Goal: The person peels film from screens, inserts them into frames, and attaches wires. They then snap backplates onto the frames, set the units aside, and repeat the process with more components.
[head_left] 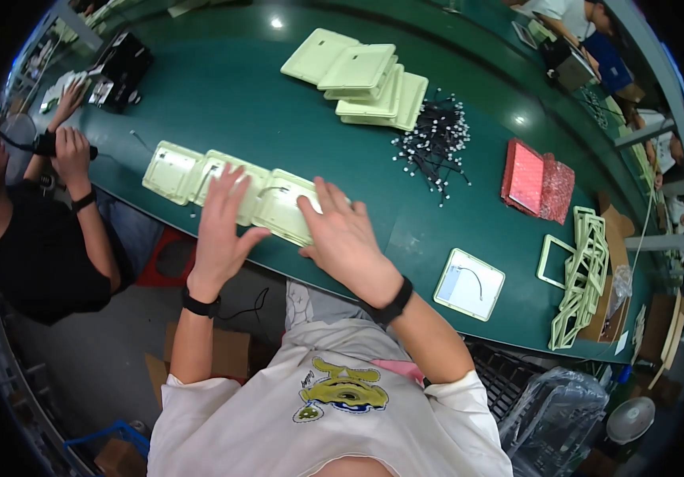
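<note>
My left hand (221, 230) is spread open over the middle one of a row of pale green plastic housings (256, 176), partly hiding it. My right hand (346, 242) rests its outstretched fingers at the right edge of the right-hand housing (282, 208). A short dark cable (277, 189) lies inside that one. Left of both hands sits another pale green housing (169, 171), overlapping the middle one. Whether my left fingers touch the housing or hover just above it cannot be made out.
Farther back are stacked housings (362, 67) and a heap of black cables with white connectors (441, 131). To the right are a red bubble-wrap packet (529, 179), a white-faced panel (467, 298), and green frames (580, 278) beside a cardboard box (618, 270). A co-worker (56, 246) works at left near a black device (123, 67).
</note>
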`<move>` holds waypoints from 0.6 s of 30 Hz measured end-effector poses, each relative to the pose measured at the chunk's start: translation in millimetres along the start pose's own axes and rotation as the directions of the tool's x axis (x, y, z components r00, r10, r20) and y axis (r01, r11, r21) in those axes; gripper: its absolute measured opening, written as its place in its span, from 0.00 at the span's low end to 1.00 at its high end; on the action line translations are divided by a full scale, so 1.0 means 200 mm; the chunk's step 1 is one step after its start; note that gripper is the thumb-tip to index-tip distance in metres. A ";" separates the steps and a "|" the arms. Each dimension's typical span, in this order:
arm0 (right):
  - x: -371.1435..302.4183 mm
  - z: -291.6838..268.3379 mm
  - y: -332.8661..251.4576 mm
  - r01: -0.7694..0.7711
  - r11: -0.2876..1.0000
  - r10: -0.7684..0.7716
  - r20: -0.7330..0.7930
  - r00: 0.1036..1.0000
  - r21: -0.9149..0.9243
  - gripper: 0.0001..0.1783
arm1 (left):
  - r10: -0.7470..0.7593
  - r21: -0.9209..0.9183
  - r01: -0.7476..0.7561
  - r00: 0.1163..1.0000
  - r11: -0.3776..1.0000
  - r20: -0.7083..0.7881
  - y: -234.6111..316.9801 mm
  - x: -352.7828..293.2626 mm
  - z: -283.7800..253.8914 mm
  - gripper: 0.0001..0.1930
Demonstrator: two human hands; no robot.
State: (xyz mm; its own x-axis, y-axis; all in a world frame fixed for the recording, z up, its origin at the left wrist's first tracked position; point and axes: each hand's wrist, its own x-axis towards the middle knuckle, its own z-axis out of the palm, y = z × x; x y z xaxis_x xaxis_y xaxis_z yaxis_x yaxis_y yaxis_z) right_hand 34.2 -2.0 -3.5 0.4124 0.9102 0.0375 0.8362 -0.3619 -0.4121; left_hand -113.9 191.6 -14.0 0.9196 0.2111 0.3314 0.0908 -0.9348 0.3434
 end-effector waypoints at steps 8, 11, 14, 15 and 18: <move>0.27 0.04 0.02 0.071 0.996 -0.057 -0.217 0.975 0.061 0.43 | -0.061 -0.186 -0.013 0.919 0.983 -0.389 0.04 0.08 0.00 0.30; 0.28 -0.27 0.19 0.014 0.991 0.001 -0.114 0.994 0.134 0.36 | -0.027 -0.105 -0.041 0.817 0.994 -0.577 0.11 0.08 -0.02 0.20; 0.39 -0.51 0.32 -0.280 0.956 0.292 -0.267 0.918 0.084 0.29 | -0.053 -0.167 -0.042 0.850 0.985 -0.524 0.28 0.06 0.00 0.13; 0.46 -0.52 0.45 -0.211 0.975 0.166 -0.425 0.890 -0.061 0.27 | -0.054 -0.260 -0.085 0.873 0.962 -0.485 0.37 0.11 0.03 0.12; 0.59 -0.45 0.56 -0.130 0.965 0.001 -0.493 0.870 -0.228 0.22 | -0.042 -0.415 -0.135 0.920 0.900 -0.390 0.57 0.18 0.11 0.11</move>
State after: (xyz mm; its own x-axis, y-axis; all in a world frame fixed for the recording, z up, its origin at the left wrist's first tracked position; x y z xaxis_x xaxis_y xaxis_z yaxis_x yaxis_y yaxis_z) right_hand 210.0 46.8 37.3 0.5377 0.6921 0.4816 0.8356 -0.5137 -0.1946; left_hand -62.8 87.0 16.8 0.6930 0.3449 0.6331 -0.2009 -0.7510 0.6290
